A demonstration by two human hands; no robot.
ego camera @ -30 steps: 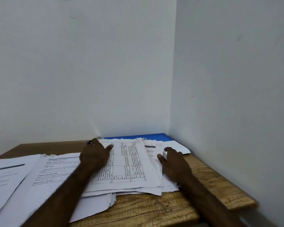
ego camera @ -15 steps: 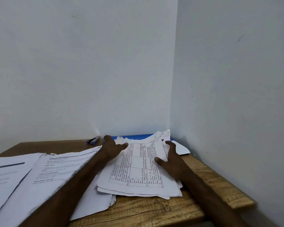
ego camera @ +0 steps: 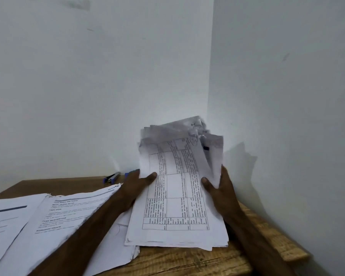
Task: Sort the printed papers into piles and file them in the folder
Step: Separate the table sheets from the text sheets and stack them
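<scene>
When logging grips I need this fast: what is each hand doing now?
Left hand: grips the paper stack, left edge.
Right hand: grips it, right edge.

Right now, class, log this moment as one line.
left hand: grips paper stack | right hand: grips paper stack | paper stack: far end tilted up

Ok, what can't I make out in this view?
Head view only:
Blue folder: only a sliver shows; the paper stack and left hand hide the rest.
Stack's top edge: motion-blurred.
Print: too small to read.
Left pile: cut off by the frame edge.
Right hand: fingers mostly behind the stack.
</scene>
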